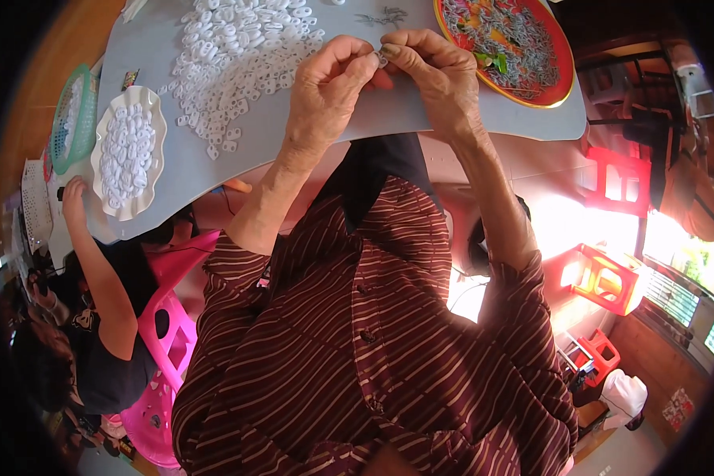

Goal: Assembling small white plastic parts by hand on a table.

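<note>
The person's two hands meet over the far middle of the grey table (468,119), and between their fingertips sits one small metal piece (382,57). The left hand (325,91) and the right hand (440,79) are both closed narrow around it, thumb against forefinger, so the piece is pinched from both sides at once. It is too small to tell its long axis. Neither hand is nearer; the piece lies exactly where the two meet, a little above the table surface.

Both forearms rise from the striped maroon shirt (357,341) and bend toward each other, with the wrists lifted and the knuckles turned outward.

To the left of the hands lies a loose heap of white plastic rings (238,55), near but not touching. To the right stands a red round tray (561,87) full of grey metal pieces. Far left, a white scalloped dish (157,107) holds more rings, and another person's hand (73,194) rests at the table edge beside it.
</note>
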Tool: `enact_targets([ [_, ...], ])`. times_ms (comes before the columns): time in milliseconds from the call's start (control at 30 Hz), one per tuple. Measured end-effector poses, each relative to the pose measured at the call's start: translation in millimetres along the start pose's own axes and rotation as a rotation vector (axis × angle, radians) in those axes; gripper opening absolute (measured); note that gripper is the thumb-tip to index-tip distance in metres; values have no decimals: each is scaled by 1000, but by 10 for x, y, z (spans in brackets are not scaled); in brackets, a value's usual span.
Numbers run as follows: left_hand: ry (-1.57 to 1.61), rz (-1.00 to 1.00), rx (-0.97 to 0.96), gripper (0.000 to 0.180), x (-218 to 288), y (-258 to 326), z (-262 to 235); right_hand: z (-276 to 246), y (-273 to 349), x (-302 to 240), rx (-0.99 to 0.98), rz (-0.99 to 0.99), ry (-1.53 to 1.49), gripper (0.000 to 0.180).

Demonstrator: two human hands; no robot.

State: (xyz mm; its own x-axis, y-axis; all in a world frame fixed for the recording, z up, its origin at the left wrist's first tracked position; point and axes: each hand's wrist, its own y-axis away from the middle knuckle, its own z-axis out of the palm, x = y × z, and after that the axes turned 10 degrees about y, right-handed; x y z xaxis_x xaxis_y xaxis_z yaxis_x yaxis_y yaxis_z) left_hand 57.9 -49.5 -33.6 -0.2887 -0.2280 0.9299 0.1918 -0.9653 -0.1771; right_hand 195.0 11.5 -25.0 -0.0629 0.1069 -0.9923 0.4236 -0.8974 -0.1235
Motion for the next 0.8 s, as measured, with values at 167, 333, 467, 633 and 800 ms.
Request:
enact_targets([
  [167, 8, -17, -58, 14, -20, -5, -29, -78, -22, 34, -79, -47, 49, 11],
  [333, 11, 42, -81, 13, -76, -10, -47, -83, -27, 5, -108, -87, 130, 17],
  [467, -163, 85, -44, 11, 35, 37, 6, -53, -7, -69, -95, -88, 211, 18],
  [633, -225, 81, -76, 11, 38, -17, -18, -59, -31, -37, -61, -67, 250, 20],
  [800, -4, 20, -82, 13, -16, 9, -71, -107, -31, -74, -144, -46, 205, 21],
])
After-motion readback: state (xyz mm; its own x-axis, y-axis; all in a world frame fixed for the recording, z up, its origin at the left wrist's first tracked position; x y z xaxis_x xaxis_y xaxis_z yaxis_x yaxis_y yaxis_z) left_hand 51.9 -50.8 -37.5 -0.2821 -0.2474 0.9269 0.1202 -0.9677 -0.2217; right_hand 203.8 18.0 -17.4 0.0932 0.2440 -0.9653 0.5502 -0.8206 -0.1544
